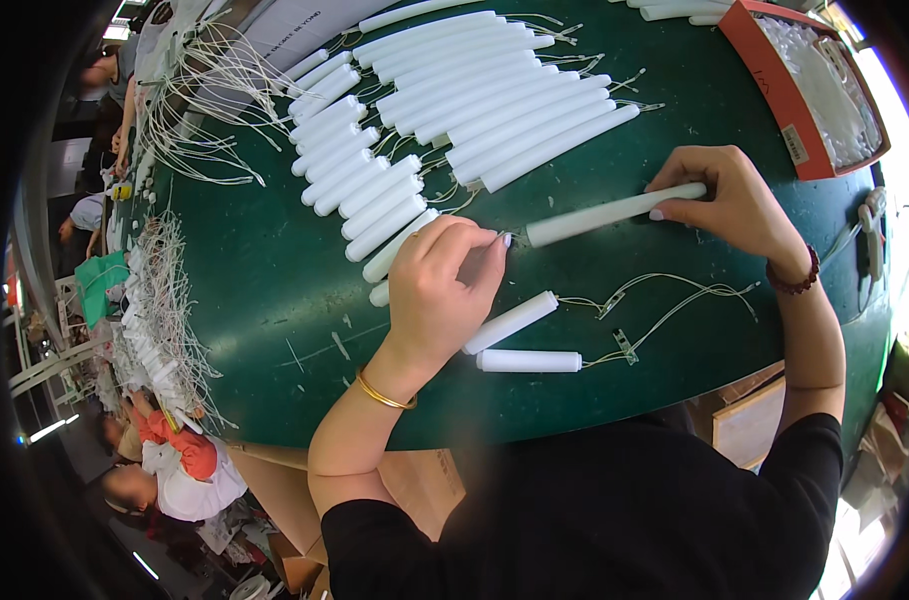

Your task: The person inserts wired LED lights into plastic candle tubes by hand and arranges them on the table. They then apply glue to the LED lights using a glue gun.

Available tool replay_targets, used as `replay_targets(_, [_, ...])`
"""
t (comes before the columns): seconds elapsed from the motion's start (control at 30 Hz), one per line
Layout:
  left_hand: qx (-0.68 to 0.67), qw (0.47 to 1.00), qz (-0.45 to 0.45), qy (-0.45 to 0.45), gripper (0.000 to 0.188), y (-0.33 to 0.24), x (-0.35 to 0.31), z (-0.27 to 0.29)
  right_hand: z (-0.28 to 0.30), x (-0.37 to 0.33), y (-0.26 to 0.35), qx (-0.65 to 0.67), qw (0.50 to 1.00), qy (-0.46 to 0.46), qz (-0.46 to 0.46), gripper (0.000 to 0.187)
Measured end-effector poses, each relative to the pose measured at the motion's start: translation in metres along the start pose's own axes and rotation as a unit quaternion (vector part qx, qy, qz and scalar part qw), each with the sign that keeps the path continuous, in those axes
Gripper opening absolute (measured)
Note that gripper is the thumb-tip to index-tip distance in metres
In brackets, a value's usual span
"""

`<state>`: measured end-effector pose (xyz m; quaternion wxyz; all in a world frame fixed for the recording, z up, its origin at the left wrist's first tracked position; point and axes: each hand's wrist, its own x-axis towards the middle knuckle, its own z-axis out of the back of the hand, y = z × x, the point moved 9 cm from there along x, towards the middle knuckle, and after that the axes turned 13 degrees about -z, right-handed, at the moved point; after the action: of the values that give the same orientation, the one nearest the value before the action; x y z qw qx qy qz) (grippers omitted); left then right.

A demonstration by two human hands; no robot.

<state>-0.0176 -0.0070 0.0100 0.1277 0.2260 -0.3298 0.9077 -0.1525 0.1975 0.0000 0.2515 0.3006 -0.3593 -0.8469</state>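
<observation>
My right hand grips the far end of a long white tube, which slants over the green table. At the tube's other end my left hand is closed in a pinch on thin wires, whose ends are partly hidden by the fingers. Just below the hands lie a short white tube and another short white tube. Thin wires run right from both, with a small circuit board on one and a second small board on the other.
Long white tubes with wires lie in a row at the back, beside several short white tubes. A bundle of pale wires hangs at the back left. An orange box of clear plastic parts stands back right. Other people sit on the left.
</observation>
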Motion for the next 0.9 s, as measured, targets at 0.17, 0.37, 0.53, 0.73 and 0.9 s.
replay_targets(0.17, [0.033,0.997,-0.061,0.026,0.016,-0.007,0.001,-0.004,-0.003,-0.006,0.005,-0.061,0.996,0.033,0.047,0.019])
replay_targets(0.37, [0.105,0.988,-0.104,0.045,0.017,-0.018,0.004,-0.002,0.054,-0.033,0.021,-0.272,0.922,-0.206,0.180,0.036])
replay_targets(0.53, [0.108,0.987,-0.112,0.045,0.016,-0.021,0.005,-0.002,0.149,-0.053,-0.039,-0.116,0.917,-0.377,-0.061,0.028])
replay_targets(0.73, [0.105,0.987,-0.112,0.042,0.015,-0.022,0.005,-0.002,0.062,-0.017,0.009,-0.102,0.980,-0.124,0.119,0.029])
replay_targets(0.9, [0.101,0.991,-0.073,0.057,0.014,-0.019,0.004,0.001,0.037,-0.004,-0.006,-0.091,0.991,-0.058,0.074,0.026])
